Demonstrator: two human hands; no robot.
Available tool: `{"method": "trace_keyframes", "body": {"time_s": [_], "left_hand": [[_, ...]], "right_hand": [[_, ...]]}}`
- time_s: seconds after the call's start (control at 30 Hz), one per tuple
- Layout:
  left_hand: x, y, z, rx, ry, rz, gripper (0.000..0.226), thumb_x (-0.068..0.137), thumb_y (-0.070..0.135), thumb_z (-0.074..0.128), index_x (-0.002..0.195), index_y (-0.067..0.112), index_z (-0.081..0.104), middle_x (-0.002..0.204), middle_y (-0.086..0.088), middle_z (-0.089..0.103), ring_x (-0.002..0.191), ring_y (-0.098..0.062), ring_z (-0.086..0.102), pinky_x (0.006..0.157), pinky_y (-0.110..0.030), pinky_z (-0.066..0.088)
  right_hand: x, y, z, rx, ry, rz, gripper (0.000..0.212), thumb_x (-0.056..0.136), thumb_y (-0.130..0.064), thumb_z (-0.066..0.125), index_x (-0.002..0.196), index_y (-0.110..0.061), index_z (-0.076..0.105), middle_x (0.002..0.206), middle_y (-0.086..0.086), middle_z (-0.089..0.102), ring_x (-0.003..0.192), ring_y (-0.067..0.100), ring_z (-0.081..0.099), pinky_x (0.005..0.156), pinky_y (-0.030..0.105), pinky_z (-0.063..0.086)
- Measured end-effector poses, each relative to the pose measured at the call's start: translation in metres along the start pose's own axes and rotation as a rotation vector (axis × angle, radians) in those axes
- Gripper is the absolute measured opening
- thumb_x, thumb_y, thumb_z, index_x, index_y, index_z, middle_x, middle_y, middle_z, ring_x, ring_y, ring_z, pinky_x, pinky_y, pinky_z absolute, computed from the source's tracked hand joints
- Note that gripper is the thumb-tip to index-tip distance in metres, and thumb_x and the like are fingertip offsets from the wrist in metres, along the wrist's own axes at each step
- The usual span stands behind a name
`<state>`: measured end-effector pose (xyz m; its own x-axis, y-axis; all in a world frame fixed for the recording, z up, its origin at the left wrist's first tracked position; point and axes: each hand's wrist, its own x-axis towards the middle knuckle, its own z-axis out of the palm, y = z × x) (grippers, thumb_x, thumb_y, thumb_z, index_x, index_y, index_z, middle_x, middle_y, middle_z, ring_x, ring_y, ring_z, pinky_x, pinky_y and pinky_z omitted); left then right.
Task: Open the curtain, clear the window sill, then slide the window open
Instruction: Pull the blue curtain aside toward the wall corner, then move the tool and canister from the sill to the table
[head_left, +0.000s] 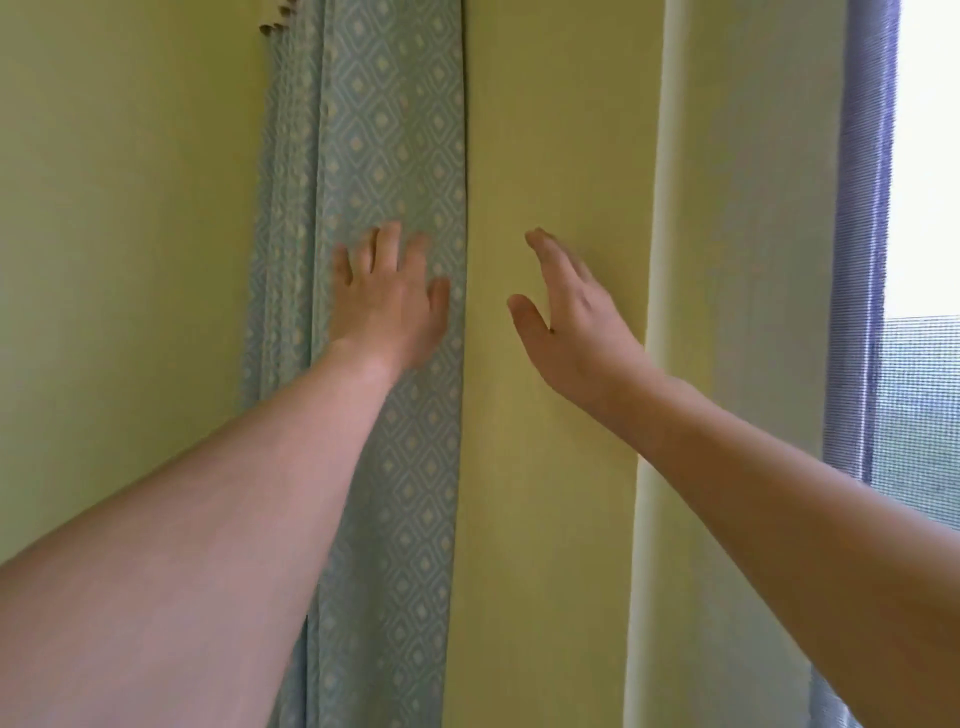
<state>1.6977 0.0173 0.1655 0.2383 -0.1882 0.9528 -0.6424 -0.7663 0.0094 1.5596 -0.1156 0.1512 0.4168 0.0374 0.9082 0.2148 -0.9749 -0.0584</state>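
The curtain (384, 156) hangs gathered in folds against the yellow-green wall (550, 208), to the left of the window (924, 260). It is a blue-green cloth with a pattern of small white diamonds, and it no longer covers the glass, so I judge the first part of the task is nearly done.

The left hand (387, 301) lies flat on the front fold with its fingers spread. It presses the cloth but does not close around it. The right hand (566, 322) is also spread, palm turned to the left, in front of the bare strip of wall just beside the curtain's edge. It holds nothing, and I cannot tell if it touches the wall.

The cloth looks soft and quite light. It will probably bend and slide under a flat palm, so pushing alone may let the folds spring back. A better hold, I think, is to pinch the outer edge, the straight one just right of the left hand, and to draw it further left with the folds bunched together. The fabric is not fragile, but a hard pull downward could strain the hooks at the top, which are only partly visible.

At the far right the window shows a purple frame (862, 260) and a mesh screen (919, 415). The sill is not in view.
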Motion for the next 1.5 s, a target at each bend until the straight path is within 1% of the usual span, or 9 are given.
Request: {"method": "trace_keyframes", "body": {"time_s": [0.1, 0.2, 0.4, 0.53, 0.83, 1.03, 1.17, 1.33, 1.5], "left_hand": [[-0.002, 0.032, 0.003, -0.083, 0.007, 0.062, 0.055, 0.096, 0.04, 0.038, 0.142, 0.011, 0.032, 0.151, -0.017, 0.027, 0.137, -0.038, 0.024, 0.113, -0.058, 0.012], [-0.006, 0.059, 0.007, -0.211, 0.044, 0.108, 0.056, 0.095, 0.041, 0.041, 0.142, 0.011, 0.036, 0.15, -0.015, 0.032, 0.135, -0.037, 0.029, 0.112, -0.057, 0.015], [-0.008, 0.093, -0.004, -0.478, 0.142, 0.116, 0.052, 0.095, 0.034, 0.038, 0.141, 0.008, 0.037, 0.15, -0.017, 0.032, 0.136, -0.036, 0.03, 0.11, -0.055, 0.023], [-0.002, 0.123, -0.031, -0.556, 0.198, 0.158, 0.053, 0.096, 0.034, 0.036, 0.14, 0.004, 0.038, 0.148, -0.02, 0.033, 0.135, -0.036, 0.031, 0.108, -0.052, 0.025], [-0.04, 0.218, -0.057, -0.72, 0.082, 0.332, 0.054, 0.094, 0.034, 0.038, 0.143, 0.013, 0.031, 0.153, -0.012, 0.027, 0.14, -0.03, 0.022, 0.114, -0.056, 0.011], [-0.074, 0.276, -0.073, -0.839, 0.091, 0.425, 0.054, 0.093, 0.036, 0.039, 0.141, 0.012, 0.036, 0.15, -0.013, 0.032, 0.136, -0.033, 0.029, 0.112, -0.057, 0.015], [-0.108, 0.311, -0.08, -0.874, 0.094, 0.526, 0.055, 0.094, 0.037, 0.037, 0.142, 0.01, 0.036, 0.15, -0.012, 0.033, 0.139, -0.032, 0.026, 0.113, -0.056, 0.011], [-0.16, 0.355, -0.093, -0.973, 0.073, 0.624, 0.057, 0.094, 0.038, 0.04, 0.142, 0.009, 0.037, 0.15, -0.013, 0.034, 0.14, -0.033, 0.026, 0.115, -0.055, 0.01], [-0.22, 0.394, -0.112, -1.066, 0.015, 0.724, 0.06, 0.093, 0.041, 0.035, 0.145, 0.01, 0.03, 0.154, -0.011, 0.027, 0.143, -0.031, 0.018, 0.116, -0.054, 0.008]], "right_hand": [[-0.015, -0.005, -0.028, -0.153, 0.02, -0.029, 0.057, 0.097, -0.024, 0.047, 0.149, -0.01, 0.028, 0.158, 0.007, 0.027, 0.145, 0.023, 0.027, 0.117, 0.027, 0.02], [-0.028, -0.008, -0.053, -0.297, 0.034, -0.027, 0.056, 0.096, -0.025, 0.048, 0.147, -0.011, 0.031, 0.158, 0.006, 0.029, 0.143, 0.027, 0.031, 0.116, 0.04, 0.028], [-0.061, -0.001, -0.098, -0.451, 0.122, 0.093, 0.058, 0.096, -0.025, 0.05, 0.147, -0.005, 0.033, 0.155, 0.01, 0.032, 0.144, 0.025, 0.03, 0.116, 0.041, 0.029], [-0.089, 0.001, -0.129, -0.56, 0.134, 0.186, 0.059, 0.095, -0.026, 0.051, 0.146, -0.003, 0.033, 0.155, 0.013, 0.034, 0.144, 0.027, 0.03, 0.116, 0.043, 0.03], [-0.153, -0.011, -0.2, -0.791, 0.176, 0.36, 0.059, 0.093, -0.024, 0.055, 0.144, -0.002, 0.036, 0.154, 0.016, 0.035, 0.143, 0.029, 0.032, 0.115, 0.045, 0.031], [-0.212, -0.013, -0.244, -0.916, 0.141, 0.521, 0.061, 0.093, -0.029, 0.056, 0.146, -0.009, 0.033, 0.157, 0.011, 0.031, 0.144, 0.027, 0.03, 0.115, 0.046, 0.031], [-0.252, -0.022, -0.271, -0.967, 0.152, 0.608, 0.062, 0.092, -0.026, 0.057, 0.146, -0.011, 0.031, 0.157, 0.01, 0.03, 0.145, 0.025, 0.028, 0.115, 0.048, 0.031], [-0.306, -0.039, -0.295, -1.061, 0.124, 0.684, 0.063, 0.092, -0.024, 0.058, 0.147, -0.01, 0.03, 0.157, 0.008, 0.03, 0.146, 0.022, 0.026, 0.117, 0.042, 0.027], [-0.365, -0.061, -0.319, -1.134, 0.134, 0.78, 0.065, 0.091, -0.022, 0.058, 0.148, -0.012, 0.029, 0.157, 0.008, 0.03, 0.146, 0.023, 0.026, 0.118, 0.04, 0.026]]}}
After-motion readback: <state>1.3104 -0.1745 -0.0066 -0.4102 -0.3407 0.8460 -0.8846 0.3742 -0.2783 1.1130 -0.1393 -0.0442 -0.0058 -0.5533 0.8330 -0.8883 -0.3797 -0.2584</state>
